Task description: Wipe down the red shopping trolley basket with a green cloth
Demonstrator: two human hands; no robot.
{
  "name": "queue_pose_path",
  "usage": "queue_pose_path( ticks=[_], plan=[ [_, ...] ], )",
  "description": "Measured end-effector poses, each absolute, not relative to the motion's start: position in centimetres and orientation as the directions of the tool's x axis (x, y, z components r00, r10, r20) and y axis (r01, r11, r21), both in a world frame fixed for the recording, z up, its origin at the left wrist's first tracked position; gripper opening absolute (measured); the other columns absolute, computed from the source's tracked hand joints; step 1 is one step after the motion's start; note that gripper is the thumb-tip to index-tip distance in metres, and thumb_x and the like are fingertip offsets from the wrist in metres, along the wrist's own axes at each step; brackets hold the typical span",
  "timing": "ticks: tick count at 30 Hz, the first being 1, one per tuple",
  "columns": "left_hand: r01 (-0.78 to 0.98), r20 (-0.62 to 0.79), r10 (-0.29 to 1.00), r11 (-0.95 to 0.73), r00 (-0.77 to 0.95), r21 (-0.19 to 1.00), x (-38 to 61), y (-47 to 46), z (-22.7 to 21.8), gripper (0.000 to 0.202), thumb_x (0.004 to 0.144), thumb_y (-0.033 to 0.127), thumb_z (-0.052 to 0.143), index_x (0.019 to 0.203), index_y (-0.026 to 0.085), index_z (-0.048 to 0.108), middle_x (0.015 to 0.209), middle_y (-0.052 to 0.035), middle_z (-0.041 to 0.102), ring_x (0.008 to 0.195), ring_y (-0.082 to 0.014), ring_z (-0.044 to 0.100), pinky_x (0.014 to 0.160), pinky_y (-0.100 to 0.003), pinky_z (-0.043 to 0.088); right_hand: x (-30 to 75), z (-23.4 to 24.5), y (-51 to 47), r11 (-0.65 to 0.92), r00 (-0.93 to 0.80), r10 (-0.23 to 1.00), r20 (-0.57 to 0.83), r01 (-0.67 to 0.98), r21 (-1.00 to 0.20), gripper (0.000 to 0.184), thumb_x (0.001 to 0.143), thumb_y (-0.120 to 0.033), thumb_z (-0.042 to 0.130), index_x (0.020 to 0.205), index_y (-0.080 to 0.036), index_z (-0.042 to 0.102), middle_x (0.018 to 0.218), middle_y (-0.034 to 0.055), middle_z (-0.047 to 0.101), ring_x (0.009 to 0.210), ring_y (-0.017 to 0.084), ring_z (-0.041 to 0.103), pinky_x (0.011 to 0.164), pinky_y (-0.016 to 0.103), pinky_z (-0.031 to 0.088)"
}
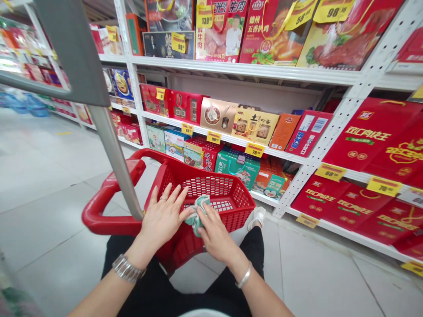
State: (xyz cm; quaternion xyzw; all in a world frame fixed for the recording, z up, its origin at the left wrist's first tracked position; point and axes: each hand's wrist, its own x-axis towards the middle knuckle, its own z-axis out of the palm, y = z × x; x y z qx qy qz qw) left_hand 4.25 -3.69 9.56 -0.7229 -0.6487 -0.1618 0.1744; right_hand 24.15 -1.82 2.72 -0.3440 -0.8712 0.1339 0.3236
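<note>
My hands are over a red plastic mesh shopping basket [205, 185] that stands on a trolley with a red handle [99, 211]. A crumpled green and white cloth [197, 215] lies just above the basket's mesh floor. My right hand [214, 233] presses down on the cloth, with its fingers curled over it. My left hand [161, 215] is beside it, fingers spread and thumb touching the cloth. A metal bangle circles my right wrist, and a wide silver watch or bracelet circles my left.
White shelves [330, 77] on the right carry red gift boxes and packaged food with yellow price tags. A grey metal pole [114, 154] rises past the basket on the left. Below lies a pale tiled floor [313, 273], with my black trousers and a white shoe [256, 218].
</note>
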Motion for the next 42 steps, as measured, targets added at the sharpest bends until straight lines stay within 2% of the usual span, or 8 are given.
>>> queue_pose_path(
  ticks=[4, 9, 15, 21, 26, 34, 39, 42],
  plan=[
    [0.996, 0.448, 0.89, -0.075, 0.084, -0.039, 4.1, -3.6, 9.6, 0.064, 0.097, 0.056, 0.048, 0.15, 0.02, 0.051, 0.148, -0.0158, 0.057, 0.144, -0.0368, 0.045, 0.122, -0.061, 0.023, 23.9, 2.6, -0.9, 0.719, -0.523, 0.694, 0.494, 0.522, -0.458, 0.063, 0.089, -0.012, 0.061, 0.149, -0.027, 0.05, 0.144, 0.0116, 0.055, 0.132, 0.027, 0.049, 0.112, 0.048, 0.042],
    [0.995, 0.416, 0.906, -0.041, 0.074, -0.087, 3.7, -4.0, 9.4, 0.063, 0.097, 0.054, 0.05, 0.15, 0.019, 0.051, 0.149, -0.0163, 0.056, 0.143, -0.0376, 0.047, 0.121, -0.06, 0.026, 21.5, 3.7, 0.4, 0.69, -0.555, 0.722, 0.412, 0.621, -0.373, 0.075, 0.077, -0.044, 0.084, 0.142, -0.02, 0.055, 0.122, 0.0127, 0.064, 0.109, 0.031, 0.057, 0.097, 0.049, 0.047],
    [0.992, 0.443, 0.893, -0.024, 0.077, -0.124, 3.2, -4.2, 9.3, 0.061, 0.099, 0.053, 0.046, 0.149, 0.017, 0.053, 0.147, -0.0187, 0.057, 0.142, -0.0396, 0.047, 0.12, -0.064, 0.025, 20.1, 3.6, 1.8, 0.747, -0.639, 0.662, 0.392, 0.602, -0.281, 0.044, 0.086, -0.047, 0.075, 0.118, -0.018, 0.065, 0.102, 0.0079, 0.069, 0.095, 0.025, 0.062, 0.085, 0.037, 0.048],
    [0.99, 0.427, 0.9, -0.033, 0.09, -0.141, 3.9, -4.1, 9.3, 0.062, 0.098, 0.055, 0.048, 0.146, 0.016, 0.056, 0.143, -0.019, 0.061, 0.14, -0.0408, 0.05, 0.121, -0.064, 0.022, 22.9, 1.2, 2.5, 0.774, -0.585, 0.6, 0.546, 0.597, -0.211, 0.03, 0.089, -0.026, 0.067, 0.118, -0.019, 0.064, 0.107, 0.0087, 0.07, 0.098, 0.024, 0.06, 0.091, 0.039, 0.045],
    [0.992, 0.419, 0.905, -0.023, 0.075, -0.128, 4.3, -4.0, 9.4, 0.062, 0.099, 0.055, 0.048, 0.146, 0.016, 0.056, 0.143, -0.0179, 0.062, 0.14, -0.04, 0.05, 0.121, -0.063, 0.021, 29.0, -2.6, 5.1, 0.692, -0.391, 0.595, 0.702, 0.693, -0.2, 0.052, 0.08, -0.003, 0.049, 0.128, -0.018, 0.062, 0.127, 0.0126, 0.068, 0.122, 0.025, 0.057, 0.114, 0.048, 0.031],
    [0.997, 0.434, 0.899, -0.035, 0.058, -0.061, 4.8, -3.7, 9.2, 0.065, 0.096, 0.059, 0.051, 0.145, 0.016, 0.057, 0.145, -0.0187, 0.059, 0.143, -0.0411, 0.046, 0.122, -0.065, 0.017, 34.7, -5.2, 8.9, 0.463, -0.142, 0.723, 0.676, 0.825, -0.322, 0.057, 0.081, -0.003, 0.043, 0.133, -0.016, 0.064, 0.134, 0.0177, 0.066, 0.131, 0.03, 0.056, 0.115, 0.057, 0.033],
    [0.996, 0.424, 0.904, -0.026, 0.062, -0.09, 5.0, -3.8, 9.3, 0.067, 0.095, 0.057, 0.055, 0.146, 0.014, 0.056, 0.145, -0.0202, 0.058, 0.142, -0.0426, 0.046, 0.122, -0.065, 0.018, 28.4, -4.9, 5.0, 0.528, -0.198, 0.669, 0.717, 0.805, -0.27, 0.066, 0.081, 0.002, 0.042, 0.139, -0.022, 0.061, 0.141, 0.0145, 0.063, 0.138, 0.028, 0.05, 0.12, 0.061, 0.022],
    [0.996, 0.427, 0.902, -0.033, 0.066, -0.085, 5.0, -4.0, 9.5, 0.067, 0.094, 0.058, 0.056, 0.144, 0.013, 0.057, 0.145, -0.0207, 0.058, 0.142, -0.0425, 0.046, 0.123, -0.065, 0.017, 24.1, -4.2, 2.1, 0.665, -0.317, 0.567, 0.76, 0.721, -0.195, 0.065, 0.083, 0.003, 0.044, 0.141, -0.022, 0.059, 0.144, 0.0142, 0.06, 0.141, 0.025, 0.048, 0.118, 0.053, 0.03]
  ],
)
